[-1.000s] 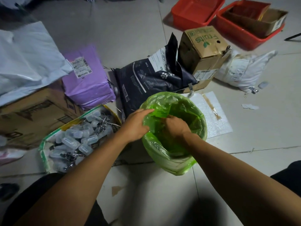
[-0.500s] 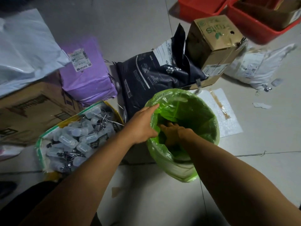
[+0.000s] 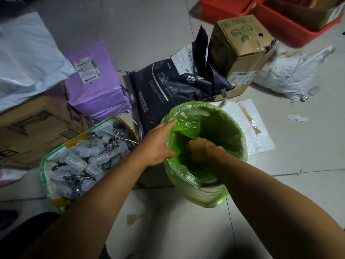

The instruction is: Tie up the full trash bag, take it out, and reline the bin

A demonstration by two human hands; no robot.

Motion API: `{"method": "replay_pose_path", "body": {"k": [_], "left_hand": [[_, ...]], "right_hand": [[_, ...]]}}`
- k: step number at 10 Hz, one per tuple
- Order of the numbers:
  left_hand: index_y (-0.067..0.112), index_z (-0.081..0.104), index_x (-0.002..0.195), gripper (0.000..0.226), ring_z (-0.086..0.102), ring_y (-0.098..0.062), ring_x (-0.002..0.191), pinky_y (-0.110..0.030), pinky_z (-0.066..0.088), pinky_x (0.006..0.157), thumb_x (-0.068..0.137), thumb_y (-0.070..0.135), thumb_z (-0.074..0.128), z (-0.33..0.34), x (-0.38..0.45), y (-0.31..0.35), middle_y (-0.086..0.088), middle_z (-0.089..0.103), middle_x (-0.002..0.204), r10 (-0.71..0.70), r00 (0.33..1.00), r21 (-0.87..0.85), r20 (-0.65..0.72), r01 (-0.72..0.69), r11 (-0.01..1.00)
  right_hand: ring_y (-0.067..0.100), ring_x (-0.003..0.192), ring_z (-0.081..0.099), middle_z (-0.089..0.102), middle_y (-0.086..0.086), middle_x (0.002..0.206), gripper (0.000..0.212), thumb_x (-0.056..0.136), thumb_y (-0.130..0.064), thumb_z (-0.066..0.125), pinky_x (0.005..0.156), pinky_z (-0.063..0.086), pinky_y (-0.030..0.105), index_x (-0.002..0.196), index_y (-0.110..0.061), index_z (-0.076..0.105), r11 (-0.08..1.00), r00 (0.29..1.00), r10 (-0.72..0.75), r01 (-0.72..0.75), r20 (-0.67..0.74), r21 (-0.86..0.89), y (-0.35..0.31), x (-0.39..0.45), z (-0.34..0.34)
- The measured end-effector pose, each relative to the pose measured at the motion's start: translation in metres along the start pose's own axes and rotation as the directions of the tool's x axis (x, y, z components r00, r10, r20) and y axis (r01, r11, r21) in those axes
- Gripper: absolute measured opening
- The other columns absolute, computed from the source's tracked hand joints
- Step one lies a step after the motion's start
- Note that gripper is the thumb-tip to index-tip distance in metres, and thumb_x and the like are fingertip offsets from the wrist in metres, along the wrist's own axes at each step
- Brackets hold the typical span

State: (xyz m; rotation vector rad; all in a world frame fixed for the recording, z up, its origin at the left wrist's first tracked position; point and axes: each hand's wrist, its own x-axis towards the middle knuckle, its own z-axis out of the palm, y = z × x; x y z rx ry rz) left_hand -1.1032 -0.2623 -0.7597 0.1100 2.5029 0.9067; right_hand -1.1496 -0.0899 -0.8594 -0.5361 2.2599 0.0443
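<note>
Reaching hand: right hand [image 3: 202, 149] is down inside the translucent green plastic bin liner [image 3: 229, 128], fingers curled; whether they grip plastic, I cannot tell.
Rim hand: left hand [image 3: 158, 144] lies on the liner's left rim, fingers straight, thumb over the edge.
Bin: round bin [image 3: 203, 196] stands on the pale tiled floor [image 3: 168, 230], almost wholly wrapped by the liner.
Hidden: liner bottom is dark.

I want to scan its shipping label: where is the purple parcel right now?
In the head view the purple parcel lies upper left on the floor, between the white plastic bag and the black pet-food bag, beyond the bag of small plastic containers.
</note>
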Motion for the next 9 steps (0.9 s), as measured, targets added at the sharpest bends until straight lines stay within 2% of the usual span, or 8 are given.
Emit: {"method": "replay_pose_path", "body": {"k": [1, 2, 3, 4, 5, 7, 8, 9], "left_hand": [[0.03, 0.02, 0.154, 0.104, 0.029, -0.017, 0.144, -0.016, 0.023, 0.103, 0.073, 0.012, 0.083, 0.001, -0.004, -0.003, -0.002, 0.025, 0.16, -0.005, 1.0, 0.009, -0.004, 0.005, 1.0], [0.03, 0.022, 0.154, 0.103, 0.03, -0.016, 0.143, -0.015, 0.023, 0.104, 0.073, 0.011, 0.083, 0.002, -0.005, -0.005, -0.001, 0.026, 0.159, 0.001, 1.0, 0.016, -0.016, -0.001, 1.0], [0.031, 0.022, 0.154, 0.103, 0.031, -0.017, 0.143, -0.016, 0.024, 0.103, 0.073, 0.01, 0.082, 0.004, -0.007, -0.002, -0.001, 0.027, 0.159, 0.005, 1.0, 0.012, -0.016, -0.005, 1.0], [0.031, 0.022, 0.154, 0.103, 0.032, -0.018, 0.143, -0.018, 0.027, 0.103, 0.073, 0.009, 0.082, 0.005, -0.008, -0.002, -0.002, 0.028, 0.158, -0.01, 1.0, 0.01, -0.015, 0.011, 1.0], [0.031, 0.024, 0.153, 0.1, 0.033, -0.02, 0.142, -0.023, 0.03, 0.106, 0.074, 0.012, 0.082, 0.006, -0.007, 0.001, -0.004, 0.03, 0.158, -0.02, 0.999, -0.002, -0.027, 0.02, 1.0], [0.028, 0.047, 0.143, 0.065, 0.045, -0.024, 0.132, -0.027, 0.034, 0.105, 0.083, 0.027, 0.073, 0.001, -0.015, 0.012, -0.008, 0.045, 0.144, -0.032, 0.992, 0.044, -0.121, 0.037, 0.998], [0.025, 0.06, 0.132, 0.049, 0.051, -0.026, 0.126, -0.03, 0.038, 0.103, 0.084, 0.03, 0.071, -0.011, -0.026, 0.031, -0.01, 0.053, 0.137, -0.097, 0.981, 0.066, -0.168, 0.109, 0.992], [0.021, 0.06, 0.133, 0.05, 0.05, -0.031, 0.126, -0.032, 0.038, 0.104, 0.085, 0.032, 0.069, -0.034, -0.038, 0.061, -0.016, 0.052, 0.138, -0.191, 0.962, 0.048, -0.197, 0.204, 0.978]], "right_hand": [[0.031, 0.121, 0.056, 0.057, 0.011, 0.135, 0.047, 0.087, -0.027, 0.064, 0.1, 0.046, 0.04, 0.132, -0.014, 0.055, 0.999, 0.979, 0.01, 0.0, 0.205, -0.05, 0.006, 0.004, 0.011], [0.034, 0.127, 0.049, 0.05, 0.013, 0.141, 0.053, 0.09, -0.028, 0.061, 0.109, 0.037, 0.046, 0.14, -0.019, 0.047, 0.996, 0.962, -0.022, 0.046, 0.271, -0.082, 0.009, 0.009, 0.027], [0.034, 0.126, 0.05, 0.05, 0.014, 0.14, 0.05, 0.092, -0.031, 0.058, 0.108, 0.039, 0.046, 0.139, -0.018, 0.047, 0.996, 0.959, -0.058, 0.076, 0.278, -0.054, 0.004, 0.004, 0.029], [0.03, 0.125, 0.052, 0.053, 0.01, 0.138, 0.057, 0.089, -0.04, 0.062, 0.102, 0.043, 0.041, 0.139, -0.018, 0.047, 0.997, 0.977, -0.075, 0.076, 0.198, 0.006, -0.002, -0.007, 0.016], [0.028, 0.118, 0.058, 0.061, 0.009, 0.13, 0.045, 0.091, -0.037, 0.06, 0.093, 0.046, 0.035, 0.13, -0.016, 0.057, 0.993, 0.986, -0.116, 0.116, 0.121, 0.005, -0.001, -0.018, 0.006], [0.033, 0.108, 0.063, 0.066, 0.012, 0.119, 0.035, 0.093, -0.038, 0.054, 0.087, 0.049, 0.037, 0.121, -0.017, 0.058, 0.988, 0.986, -0.153, 0.152, -0.068, -0.027, -0.005, -0.061, -0.017], [0.035, 0.099, 0.066, 0.068, 0.014, 0.11, 0.034, 0.094, -0.036, 0.054, 0.078, 0.047, 0.035, 0.122, -0.017, 0.057, 0.979, 0.968, -0.189, 0.199, -0.165, 0.043, -0.005, -0.099, -0.035], [0.033, 0.1, 0.065, 0.069, 0.011, 0.11, 0.04, 0.09, -0.037, 0.06, 0.08, 0.048, 0.033, 0.127, -0.024, 0.057, 0.958, 0.946, -0.157, 0.216, -0.284, 0.188, 0.004, -0.141, -0.05]]}}
